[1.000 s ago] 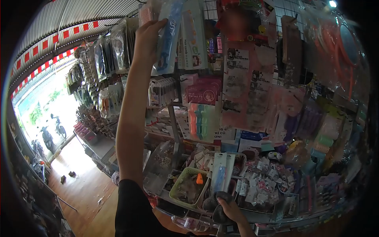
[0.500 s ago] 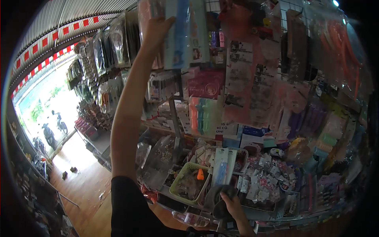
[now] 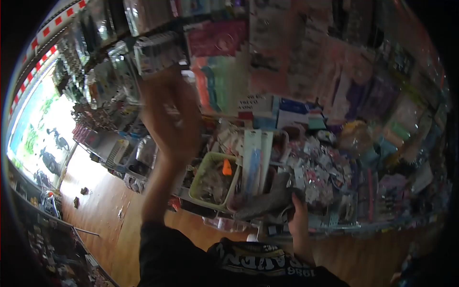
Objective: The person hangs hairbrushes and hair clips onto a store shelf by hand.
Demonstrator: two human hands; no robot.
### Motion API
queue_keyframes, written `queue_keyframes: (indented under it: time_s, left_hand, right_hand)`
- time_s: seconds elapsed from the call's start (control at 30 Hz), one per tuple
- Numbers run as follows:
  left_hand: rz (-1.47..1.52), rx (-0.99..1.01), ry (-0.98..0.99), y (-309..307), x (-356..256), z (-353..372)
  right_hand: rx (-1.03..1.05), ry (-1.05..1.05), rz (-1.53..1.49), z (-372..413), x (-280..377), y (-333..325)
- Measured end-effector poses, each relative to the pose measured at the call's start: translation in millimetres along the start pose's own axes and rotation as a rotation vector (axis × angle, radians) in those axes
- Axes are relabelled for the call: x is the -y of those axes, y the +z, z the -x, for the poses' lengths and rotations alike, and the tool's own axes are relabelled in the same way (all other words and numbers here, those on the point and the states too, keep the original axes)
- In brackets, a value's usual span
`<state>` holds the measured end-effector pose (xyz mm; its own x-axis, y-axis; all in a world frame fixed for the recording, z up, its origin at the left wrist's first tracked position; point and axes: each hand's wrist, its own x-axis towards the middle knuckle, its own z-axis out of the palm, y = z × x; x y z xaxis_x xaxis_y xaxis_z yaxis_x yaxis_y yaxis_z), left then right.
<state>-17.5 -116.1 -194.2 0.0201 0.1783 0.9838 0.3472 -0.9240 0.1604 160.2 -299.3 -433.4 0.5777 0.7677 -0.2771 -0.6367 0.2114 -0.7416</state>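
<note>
My left hand (image 3: 173, 115) is raised in front of the hanging goods and blurred by motion, so its fingers do not show clearly. Close by it hang packs with orange, blue and green strips (image 3: 215, 86). Low at the counter's front edge, my right hand (image 3: 298, 215) is closed on a dark grey cloth (image 3: 263, 203), which trails off to the left. Just behind the cloth stand flat packs with a blue item inside (image 3: 253, 160). A yellow-green basket (image 3: 197, 191) holding small bagged goods and an orange piece (image 3: 226, 167) lies between my hands.
Small carded packets (image 3: 315, 167) are heaped on the counter at the right. Above them, plastic-wrapped goods (image 3: 287, 52) hang along the wall. At the left, a wooden floor (image 3: 103, 205) leads to a bright doorway with motorbikes (image 3: 50, 160) outside.
My left hand has come down from the upper hanging packs. The view has tilted downward. In my right hand the grey cloth is now stretched out further to the left.
</note>
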Motion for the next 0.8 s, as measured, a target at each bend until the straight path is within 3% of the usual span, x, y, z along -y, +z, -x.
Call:
queue_keyframes:
  time_s: [0.03,0.07,0.1,0.23,0.3,0.37,0.4,0.57,0.63,0.67,0.7,0.77,0.8]
  left_hand:
    - [-0.005,0.211,-0.002,2.5,-3.7,42.4]
    - [-0.113,0.608,-0.250,3.1,-19.2,72.2]
    - [-0.159,0.815,-0.413,15.4,-19.4,97.3]
    - [-0.314,0.847,-0.377,64.1,41.5,230.5]
    - [-0.375,0.851,-0.373,71.3,49.5,244.6]
    - [-0.288,0.991,-0.596,77.1,53.8,254.0]
    - [-0.288,0.993,-0.600,79.2,53.2,256.6]
    - [-0.406,0.730,-0.578,85.7,43.2,263.1]
    - [-0.364,0.807,-0.610,83.0,44.7,255.9]
    - [-0.318,0.891,-0.639,81.4,45.5,251.9]
    - [-0.321,0.886,-0.643,79.7,48.9,249.4]
    - [0.084,0.746,-0.817,73.9,55.6,239.6]
    - [0.083,0.747,-0.817,69.8,54.9,233.7]
  right_hand:
    - [0.009,0.017,-0.038,2.3,7.2,-3.8]
    - [0.025,0.020,-0.070,5.5,14.3,-4.3]
    - [0.045,0.021,-0.103,8.3,19.0,-4.7]
    - [0.096,-0.036,-0.161,14.2,23.5,-8.6]
    - [0.123,-0.073,-0.189,19.1,25.6,-1.8]
    - [0.168,-0.079,-0.188,21.2,22.6,0.0]
    - [0.214,-0.086,-0.193,22.8,20.4,0.5]
    - [0.399,-0.152,0.009,22.8,-6.7,-21.0]
    - [0.628,-0.282,0.380,21.8,-10.9,-31.7]
    - [0.613,-0.112,0.471,34.7,7.2,-12.2]
    - [0.619,-0.111,0.474,37.9,23.4,5.0]
    - [0.962,-0.620,1.326,33.6,45.7,31.1]
    - [0.962,-0.618,1.324,31.0,47.0,32.5]
